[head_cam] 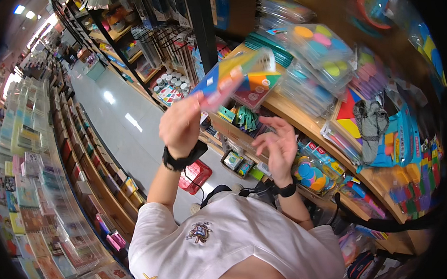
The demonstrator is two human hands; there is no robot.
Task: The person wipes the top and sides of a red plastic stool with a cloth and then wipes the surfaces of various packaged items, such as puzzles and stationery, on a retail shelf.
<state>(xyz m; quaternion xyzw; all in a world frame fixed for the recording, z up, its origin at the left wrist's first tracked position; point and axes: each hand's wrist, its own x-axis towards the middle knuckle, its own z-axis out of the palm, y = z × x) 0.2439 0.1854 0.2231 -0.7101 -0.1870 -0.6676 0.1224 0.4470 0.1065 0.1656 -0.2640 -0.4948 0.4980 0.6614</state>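
Note:
My left hand [181, 124], with a black band on its wrist, grips one end of a flat, brightly coloured packet [214, 79]. The packet is blurred and tilted over the shelf's edge, showing blue, yellow and pink parts. Just beyond it is another flat pack [257, 88] with orange and dark red areas; whether it rests on the shelf or is held too, I cannot tell. Before the shelf front hovers my right hand [279, 148], fingers apart and holding nothing. Clear plastic packs of coloured round pieces [323, 45] are stacked on the shelf beyond it.
A grey mesh glove or cloth [370, 124] lies on the right of the wooden shelf [282, 102], near a blue packet [401, 141]. A black post [201, 30] rises behind my left hand. On the floor stands a red plastic stool [196, 177]. Notebook racks [41, 209] line the left.

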